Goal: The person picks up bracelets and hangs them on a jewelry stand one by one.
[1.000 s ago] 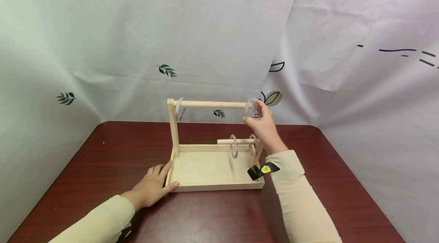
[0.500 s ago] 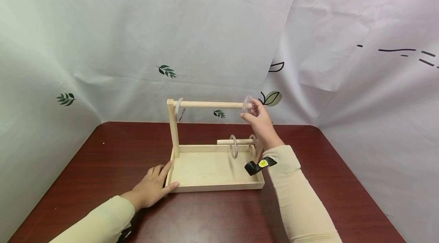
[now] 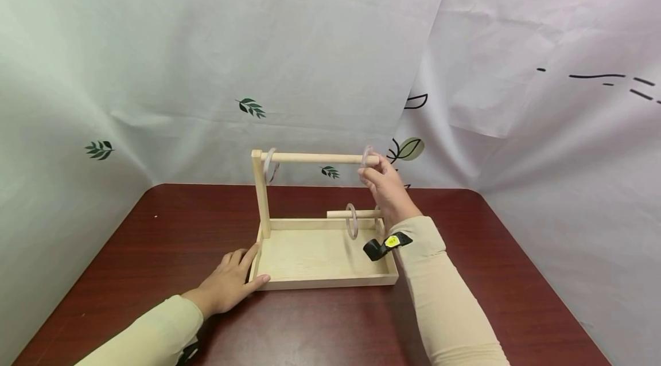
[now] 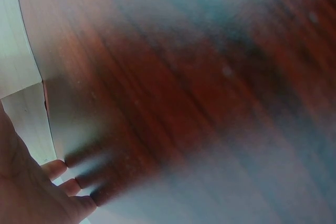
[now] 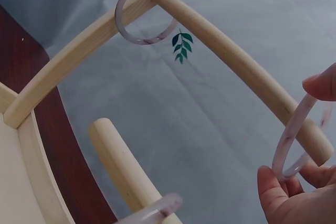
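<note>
My right hand pinches a pale, translucent bangle that encircles the free right end of the upper wooden rod. Another bangle hangs at that rod's left end, by the upright post. Lower down, a short rod carries a bangle near its middle and one more, partly hidden behind my right wrist. My left hand rests on the left front corner of the stand's wooden tray, fingers along its side and thumb on the front rim.
The stand sits on a dark red-brown table. White cloth with printed leaves hangs behind and at both sides. A black wrist camera on my right arm hangs over the tray's right side.
My right hand has moved left, and the bangle in it has gone from the upper rod's right tip to a little way along the rod. The left hand has stayed in place.
</note>
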`<action>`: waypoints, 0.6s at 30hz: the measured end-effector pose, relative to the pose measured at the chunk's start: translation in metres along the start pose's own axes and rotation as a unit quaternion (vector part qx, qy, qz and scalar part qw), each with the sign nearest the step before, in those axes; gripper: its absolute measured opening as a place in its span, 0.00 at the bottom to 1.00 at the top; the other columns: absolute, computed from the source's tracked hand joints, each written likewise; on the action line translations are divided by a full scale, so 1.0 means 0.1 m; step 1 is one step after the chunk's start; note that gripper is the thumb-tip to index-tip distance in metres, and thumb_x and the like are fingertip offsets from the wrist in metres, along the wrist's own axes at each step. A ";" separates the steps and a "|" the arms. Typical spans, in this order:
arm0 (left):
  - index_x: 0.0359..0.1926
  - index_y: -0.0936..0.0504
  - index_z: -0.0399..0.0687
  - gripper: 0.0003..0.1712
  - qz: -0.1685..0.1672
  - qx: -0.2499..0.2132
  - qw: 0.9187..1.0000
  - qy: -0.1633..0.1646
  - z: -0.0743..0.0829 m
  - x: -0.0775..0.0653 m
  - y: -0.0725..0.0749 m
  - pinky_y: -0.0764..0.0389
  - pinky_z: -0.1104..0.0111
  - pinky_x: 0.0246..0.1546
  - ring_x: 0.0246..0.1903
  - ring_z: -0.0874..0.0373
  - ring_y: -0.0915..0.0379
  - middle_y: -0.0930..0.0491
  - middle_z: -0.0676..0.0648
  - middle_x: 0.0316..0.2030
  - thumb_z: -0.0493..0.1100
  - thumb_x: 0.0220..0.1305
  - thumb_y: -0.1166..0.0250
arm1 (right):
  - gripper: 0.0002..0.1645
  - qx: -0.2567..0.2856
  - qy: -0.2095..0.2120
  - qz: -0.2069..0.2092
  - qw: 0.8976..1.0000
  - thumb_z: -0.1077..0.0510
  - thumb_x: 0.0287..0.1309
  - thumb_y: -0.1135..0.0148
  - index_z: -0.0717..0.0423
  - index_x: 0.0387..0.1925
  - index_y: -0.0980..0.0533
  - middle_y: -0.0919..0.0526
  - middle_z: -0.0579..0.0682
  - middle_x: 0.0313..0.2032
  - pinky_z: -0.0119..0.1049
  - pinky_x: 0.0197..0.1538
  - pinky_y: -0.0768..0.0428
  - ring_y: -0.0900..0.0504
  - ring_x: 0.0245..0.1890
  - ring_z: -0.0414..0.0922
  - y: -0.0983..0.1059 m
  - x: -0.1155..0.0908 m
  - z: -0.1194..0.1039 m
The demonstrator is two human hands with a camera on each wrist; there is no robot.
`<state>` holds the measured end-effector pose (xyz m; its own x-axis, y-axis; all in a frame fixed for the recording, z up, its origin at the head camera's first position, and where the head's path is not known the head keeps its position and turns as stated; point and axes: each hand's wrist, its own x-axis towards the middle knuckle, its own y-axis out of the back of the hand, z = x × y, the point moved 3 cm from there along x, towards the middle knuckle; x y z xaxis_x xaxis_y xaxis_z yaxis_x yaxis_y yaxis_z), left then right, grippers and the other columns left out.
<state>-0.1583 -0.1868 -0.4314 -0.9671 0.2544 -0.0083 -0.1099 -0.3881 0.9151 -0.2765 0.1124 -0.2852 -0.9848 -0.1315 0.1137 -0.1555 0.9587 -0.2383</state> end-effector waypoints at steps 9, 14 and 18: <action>0.74 0.48 0.44 0.48 -0.006 0.004 1.000 0.002 -0.01 0.00 -0.01 0.37 0.40 0.57 0.62 0.30 0.43 0.37 0.29 0.61 0.69 0.66 0.48 | 0.11 0.051 -0.014 -0.002 0.999 0.71 0.57 0.49 0.54 0.38 0.35 0.36 0.48 0.46 0.35 0.53 0.33 0.35 0.47 0.42 -0.05 0.03 0.07; 0.74 0.47 0.44 0.48 -0.002 0.003 1.000 0.001 -0.01 0.00 -0.01 0.37 0.40 0.57 0.62 0.30 0.43 0.37 0.29 0.61 0.69 0.66 0.48 | 0.18 0.058 -0.034 0.001 0.998 0.71 0.57 0.50 0.56 0.49 0.35 0.35 0.50 0.55 0.43 0.65 0.39 0.35 0.55 0.43 -0.08 0.04 0.11; 0.74 0.47 0.43 0.48 0.000 0.004 1.000 -0.001 -0.01 0.00 -0.02 0.37 0.40 0.57 0.62 0.30 0.43 0.37 0.29 0.61 0.68 0.66 0.48 | 0.25 0.058 -0.042 -0.006 0.997 0.71 0.57 0.51 0.58 0.57 0.39 0.38 0.53 0.60 0.45 0.67 0.42 0.37 0.58 0.44 -0.11 0.04 0.13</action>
<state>-0.1589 -0.1874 -0.4335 -0.9667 0.2558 -0.0077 -0.1083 -0.3816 0.9179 -0.2797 0.0983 -0.2950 -0.9852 -0.1674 0.0367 -0.1696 0.9222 -0.3475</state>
